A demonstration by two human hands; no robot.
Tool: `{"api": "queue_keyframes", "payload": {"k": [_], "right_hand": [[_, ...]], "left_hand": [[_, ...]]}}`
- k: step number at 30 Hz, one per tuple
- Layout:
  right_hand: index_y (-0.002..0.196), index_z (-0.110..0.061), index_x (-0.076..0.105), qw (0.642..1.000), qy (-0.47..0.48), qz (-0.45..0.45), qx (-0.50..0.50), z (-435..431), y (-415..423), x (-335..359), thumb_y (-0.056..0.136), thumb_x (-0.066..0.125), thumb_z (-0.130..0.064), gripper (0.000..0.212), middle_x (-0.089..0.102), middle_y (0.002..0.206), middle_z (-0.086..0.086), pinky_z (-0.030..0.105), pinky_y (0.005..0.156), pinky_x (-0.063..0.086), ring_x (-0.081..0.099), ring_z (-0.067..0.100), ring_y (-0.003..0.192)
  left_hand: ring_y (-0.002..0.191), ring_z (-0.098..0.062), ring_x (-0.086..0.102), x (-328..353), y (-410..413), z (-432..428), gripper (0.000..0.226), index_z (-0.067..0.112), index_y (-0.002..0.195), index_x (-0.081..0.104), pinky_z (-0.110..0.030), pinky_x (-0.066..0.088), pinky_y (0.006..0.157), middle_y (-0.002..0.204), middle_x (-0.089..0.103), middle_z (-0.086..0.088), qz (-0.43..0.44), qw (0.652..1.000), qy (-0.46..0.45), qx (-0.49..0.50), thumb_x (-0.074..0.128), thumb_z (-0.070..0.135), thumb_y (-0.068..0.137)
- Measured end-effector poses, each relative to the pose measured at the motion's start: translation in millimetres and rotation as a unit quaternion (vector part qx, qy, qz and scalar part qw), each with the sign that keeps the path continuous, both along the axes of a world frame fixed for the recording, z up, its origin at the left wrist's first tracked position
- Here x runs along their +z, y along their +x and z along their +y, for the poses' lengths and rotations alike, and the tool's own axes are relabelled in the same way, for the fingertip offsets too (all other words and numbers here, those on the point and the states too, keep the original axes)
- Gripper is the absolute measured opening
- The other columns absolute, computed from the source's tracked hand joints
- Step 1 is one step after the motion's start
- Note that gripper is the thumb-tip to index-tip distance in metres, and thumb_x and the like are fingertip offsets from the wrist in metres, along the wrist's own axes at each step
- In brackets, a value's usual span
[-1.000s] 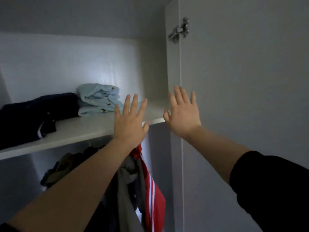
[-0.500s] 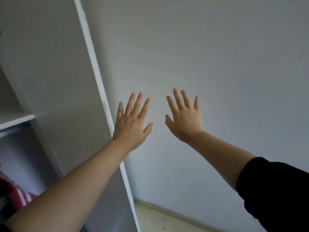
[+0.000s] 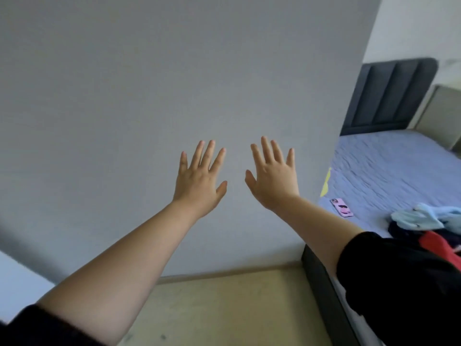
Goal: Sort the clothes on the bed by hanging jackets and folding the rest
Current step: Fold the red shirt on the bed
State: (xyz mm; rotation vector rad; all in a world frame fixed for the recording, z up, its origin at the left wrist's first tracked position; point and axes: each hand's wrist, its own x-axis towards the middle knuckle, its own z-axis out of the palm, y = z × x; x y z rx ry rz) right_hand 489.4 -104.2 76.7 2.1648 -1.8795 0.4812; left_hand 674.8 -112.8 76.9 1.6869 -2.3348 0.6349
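Note:
Both my arms are stretched out in front of me against a plain grey wall. My left hand (image 3: 199, 181) and my right hand (image 3: 273, 177) are empty, with fingers straight and spread. At the right lies the bed (image 3: 389, 168) with a lilac-blue sheet. On its near right part sits a pile of clothes: a light blue garment (image 3: 421, 217), a dark navy one (image 3: 399, 231) and a red one (image 3: 439, 248). My hands are well to the left of the pile and touch nothing.
A phone in a pink case (image 3: 341, 207) lies on the bed's near left corner. A dark padded headboard (image 3: 389, 96) stands at the far end. The bed's dark frame (image 3: 321, 283) borders a strip of beige floor (image 3: 224, 308) below the wall.
My view has swung right, away from the wardrobe shelf and hanging clothes, past the wall, and the bed has come into sight. Both hands stay raised, spread and empty.

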Motion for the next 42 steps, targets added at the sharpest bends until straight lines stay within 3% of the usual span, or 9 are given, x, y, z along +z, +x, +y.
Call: {"api": "queue_keyframes", "payload": {"k": [13, 21, 29, 35, 42], "right_hand": [[0.148, -0.013, 0.021, 0.972, 0.144, -0.039, -0.184, -56.9, -216.5, -174.4, 0.096, 0.036, -0.041, 0.061, 0.013, 0.159, 0.008, 0.058, 0.114, 0.008, 0.014, 0.027, 0.145], [0.151, -0.013, 0.013, 0.905, 0.238, -0.118, -0.334, -84.6, -338.9, -277.3, 0.098, 0.032, -0.043, 0.063, 0.007, 0.161, 0.008, 0.055, 0.116, 0.003, 0.007, 0.026, 0.147], [0.152, -0.014, 0.014, 0.842, 0.278, -0.180, -0.426, -63.7, -450.5, -394.4, 0.098, 0.033, -0.043, 0.064, 0.008, 0.161, 0.008, 0.054, 0.116, 0.005, 0.009, 0.026, 0.147], [0.151, -0.013, 0.014, 0.797, 0.319, -0.229, -0.460, -42.4, -519.3, -507.5, 0.096, 0.035, -0.043, 0.066, 0.007, 0.161, 0.008, 0.055, 0.115, 0.008, 0.009, 0.026, 0.147], [0.151, -0.017, 0.011, 0.726, 0.370, -0.299, -0.496, -11.1, -556.9, -626.2, 0.095, 0.038, -0.039, 0.066, -0.004, 0.161, 0.007, 0.060, 0.113, 0.010, 0.004, 0.026, 0.147]], "left_hand": [[0.147, -0.025, -0.011, -181.3, -235.1, -102.4, 0.075, 0.021, 0.152, -0.009, -0.049, 0.002, 0.117, 0.160, -0.012, -0.006, -0.041, 0.969, 0.204, -0.132, 0.037, 0.043, 0.097], [0.147, -0.024, -0.007, -281.3, -378.2, -163.7, 0.077, 0.021, 0.152, -0.007, -0.048, 0.005, 0.117, 0.160, -0.011, -0.006, -0.055, 0.918, 0.290, -0.265, 0.041, 0.039, 0.095], [0.147, -0.023, -0.008, -386.5, -516.4, -169.3, 0.077, 0.022, 0.152, -0.007, -0.048, 0.003, 0.118, 0.160, -0.012, -0.005, -0.076, 0.872, 0.355, -0.329, 0.042, 0.038, 0.095], [0.147, -0.023, -0.009, -504.9, -594.3, -168.0, 0.081, 0.025, 0.151, -0.010, -0.050, 0.005, 0.116, 0.159, -0.015, -0.004, -0.104, 0.852, 0.404, -0.315, 0.044, 0.044, 0.094], [0.146, -0.027, -0.012, -641.3, -658.4, -182.1, 0.083, 0.046, 0.148, -0.009, -0.064, 0.017, 0.110, 0.158, -0.022, 0.001, -0.195, 0.808, 0.487, -0.269, 0.048, 0.061, 0.089]]}}
